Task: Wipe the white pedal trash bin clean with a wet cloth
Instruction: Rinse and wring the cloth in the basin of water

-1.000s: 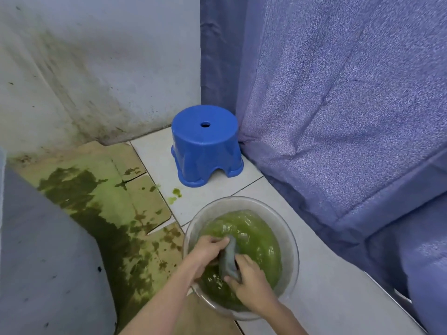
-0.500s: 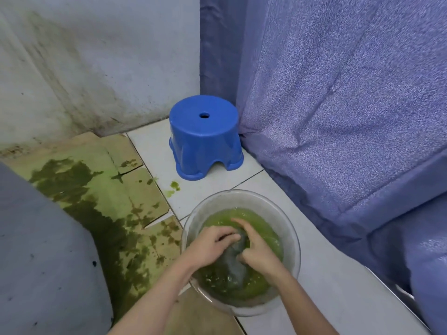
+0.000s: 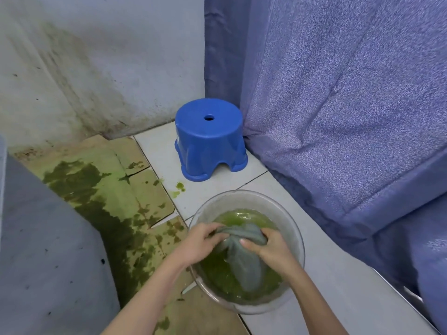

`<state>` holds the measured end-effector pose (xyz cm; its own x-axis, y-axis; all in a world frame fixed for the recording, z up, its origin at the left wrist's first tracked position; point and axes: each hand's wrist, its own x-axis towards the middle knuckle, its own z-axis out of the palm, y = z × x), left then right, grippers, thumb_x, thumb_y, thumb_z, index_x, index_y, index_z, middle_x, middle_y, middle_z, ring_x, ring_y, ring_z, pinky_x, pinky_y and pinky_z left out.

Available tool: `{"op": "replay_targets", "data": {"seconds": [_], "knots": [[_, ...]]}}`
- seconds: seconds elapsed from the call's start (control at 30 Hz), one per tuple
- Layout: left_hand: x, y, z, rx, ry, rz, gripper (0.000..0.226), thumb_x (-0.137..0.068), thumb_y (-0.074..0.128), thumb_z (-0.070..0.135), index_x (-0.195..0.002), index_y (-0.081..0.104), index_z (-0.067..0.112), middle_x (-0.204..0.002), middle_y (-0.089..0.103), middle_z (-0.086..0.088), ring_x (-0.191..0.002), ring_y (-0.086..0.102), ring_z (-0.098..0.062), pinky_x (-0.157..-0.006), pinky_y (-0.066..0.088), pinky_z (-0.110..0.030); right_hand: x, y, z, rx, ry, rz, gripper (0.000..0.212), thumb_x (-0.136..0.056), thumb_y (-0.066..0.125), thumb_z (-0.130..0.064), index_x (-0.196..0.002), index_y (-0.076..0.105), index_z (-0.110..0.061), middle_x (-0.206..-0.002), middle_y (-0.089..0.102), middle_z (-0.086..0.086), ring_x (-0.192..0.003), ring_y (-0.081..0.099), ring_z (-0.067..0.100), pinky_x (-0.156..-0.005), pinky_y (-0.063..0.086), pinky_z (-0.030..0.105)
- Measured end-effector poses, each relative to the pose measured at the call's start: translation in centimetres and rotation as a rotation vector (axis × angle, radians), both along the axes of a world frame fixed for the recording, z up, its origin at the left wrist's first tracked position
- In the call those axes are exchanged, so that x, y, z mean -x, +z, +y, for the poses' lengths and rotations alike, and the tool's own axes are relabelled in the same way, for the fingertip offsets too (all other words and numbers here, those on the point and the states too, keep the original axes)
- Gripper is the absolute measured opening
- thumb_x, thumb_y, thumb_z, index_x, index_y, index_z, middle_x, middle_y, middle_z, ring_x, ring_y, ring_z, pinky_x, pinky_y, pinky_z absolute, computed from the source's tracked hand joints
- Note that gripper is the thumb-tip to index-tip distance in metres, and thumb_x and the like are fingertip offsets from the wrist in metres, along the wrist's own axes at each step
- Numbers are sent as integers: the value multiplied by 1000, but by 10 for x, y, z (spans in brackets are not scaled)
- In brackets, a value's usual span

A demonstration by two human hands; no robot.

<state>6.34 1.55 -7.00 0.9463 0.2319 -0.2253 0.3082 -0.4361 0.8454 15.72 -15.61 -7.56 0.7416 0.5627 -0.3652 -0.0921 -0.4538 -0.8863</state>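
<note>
Early days: the grey cloth [image 3: 244, 257] is gripped by both hands, left hand [image 3: 198, 245] and right hand [image 3: 271, 247], in the bowl [image 3: 296, 228] of green water; no bin is seen, so all wiping is judged left.

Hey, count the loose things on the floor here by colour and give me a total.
Blue: 1, stool
Clear: 1, bowl
Grey: 1, cloth
Brown: 1, cardboard
Total: 4

Legible text: none.
No lettering, label, brand mark or number is showing on any surface around the hands.
</note>
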Motion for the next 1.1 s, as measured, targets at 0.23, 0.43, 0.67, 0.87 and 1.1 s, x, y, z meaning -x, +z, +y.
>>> {"op": "replay_targets", "data": {"seconds": [0.23, 0.43, 0.67, 0.87, 1.1], "knots": [[-11, -18, -13, 199, 382, 76, 16, -97, 51, 35, -102, 61, 25, -92, 68, 8, -89, 63, -10, -72, 48, -11, -19, -2, -5, 211, -214, -105, 26, -64, 80, -6, -78, 59, -13, -81, 64, 5, -77, 58, 22, -73, 48, 34], [-19, -50, -43, -259, 144, 451, 67, -90, 61, 31, -143, 26, 8, -140, 45, -11, -127, 46, -27, -105, 39, -35, 6, -50, 6, 590, 162, -295, 65, -92, 55, -22, -147, 22, -30, -138, 41, 11, -124, 45, 29, -102, 39, 34], [-32, -41, -38, -97, 146, 404, 42, -99, 45, 31, -136, 43, 11, -136, 52, -4, -123, 50, -21, -99, 37, -24, 9, -50, 15, 836, 261, -396, 46, -90, 53, -22, -135, 41, -22, -139, 40, 9, -131, 32, 30, -110, 23, 43], [-35, 22, -13, -214, -269, 22, 12, -90, 60, 30, -81, 57, 38, -78, 59, 22, -78, 53, 3, -69, 38, -17, -11, -4, 14, 215, 84, -420, 68, -68, 61, -4, -129, 47, -32, -148, 31, -2, -137, 29, 18, -111, 26, 39], [-35, 2, -20, -571, 115, 23, 6, -87, 59, 21, -89, 56, 26, -91, 62, 7, -86, 56, -12, -69, 38, -23, -13, -15, 14, 381, -30, -416, 27, -71, 65, -26, -97, 61, -30, -96, 67, 1, -94, 61, 26, -84, 50, 38]]}}
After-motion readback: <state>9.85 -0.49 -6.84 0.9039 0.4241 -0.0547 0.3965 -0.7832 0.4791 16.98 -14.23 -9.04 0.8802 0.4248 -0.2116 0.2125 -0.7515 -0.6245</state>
